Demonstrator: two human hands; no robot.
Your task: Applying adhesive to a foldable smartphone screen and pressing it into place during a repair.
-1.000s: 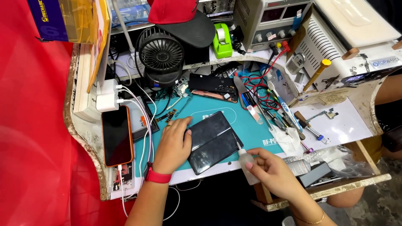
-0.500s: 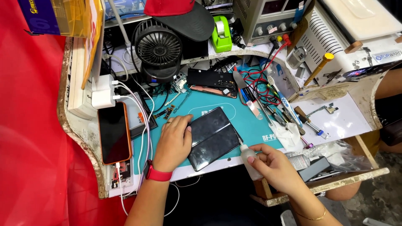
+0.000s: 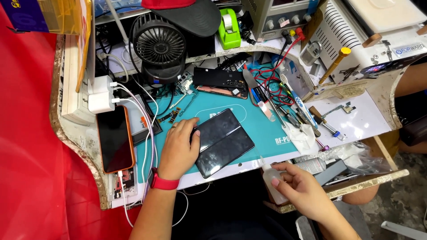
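Cluttered from edge to edge, your repair bench [image 3: 84,142] carries a teal work mat [image 3: 267,133] at its centre, and that is where the job sits. Your left hand [image 3: 180,146] lies flat on the left side of a black foldable phone [image 3: 222,142], opened out and lying face down across the mat, tilted at an angle to the mat's edges. Your fingers are loosely spread and pressed down, with the thumb on the dark panel near its upper left corner; a red wristband [image 3: 163,183] circles that wrist.

Your right hand [image 3: 298,189] is off the mat, at the front edge of the bench, below and to the right of the phone. Its fingers are curled around a small clear squeeze bottle [image 3: 272,181], thumb and forefinger pinching near the neck, the thin nozzle pointing up and left towards the phone's lower right corner without touching it.

Left of the mat an orange-cased phone [image 3: 114,138] lies screen up with a white cable plugged in. Behind the mat stand a black desk fan [image 3: 160,44] and a green tape dispenser [image 3: 229,29].
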